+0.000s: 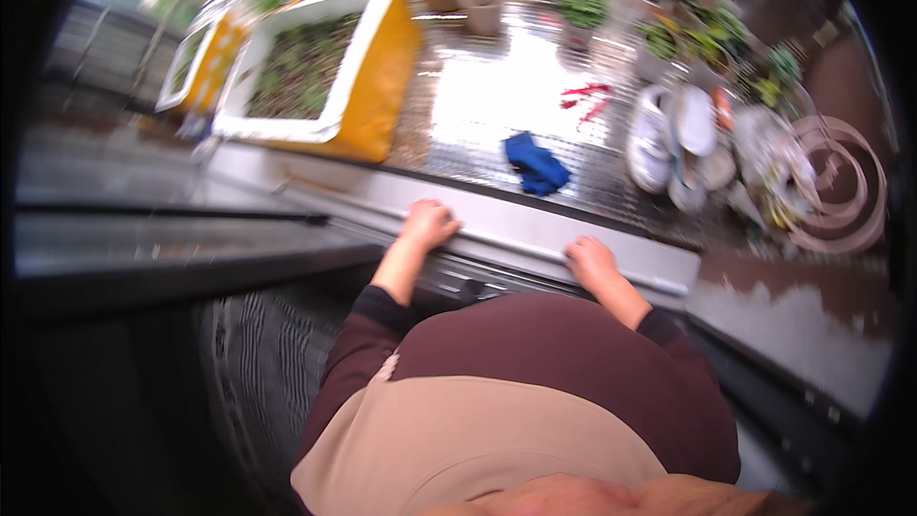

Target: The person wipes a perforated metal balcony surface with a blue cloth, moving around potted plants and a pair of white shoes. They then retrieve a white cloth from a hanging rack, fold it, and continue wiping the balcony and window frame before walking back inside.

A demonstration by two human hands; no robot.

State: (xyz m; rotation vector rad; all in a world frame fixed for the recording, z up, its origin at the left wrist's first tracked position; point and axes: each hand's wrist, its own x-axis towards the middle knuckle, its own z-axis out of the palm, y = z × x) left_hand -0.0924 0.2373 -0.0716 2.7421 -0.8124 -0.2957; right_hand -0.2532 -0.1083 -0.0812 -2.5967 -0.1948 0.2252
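Observation:
A long white windowsill with a rounded, rod-like near edge runs across in front of me. My left hand is curled over that edge, left of the middle. Farther right, my right hand grips the same edge, fingers bent and knuckles up. Whether the edge is part of the sill or a separate rod, I cannot tell. Beyond the sill, a crumpled blue cloth lies on a shiny ribbed metal surface, with red strips behind it.
A yellow-sided white foam planter box stands at the far left. White shoes, plastic bags and a pink coil are at the right. Potted plants line the back. A dark window frame crosses the left side.

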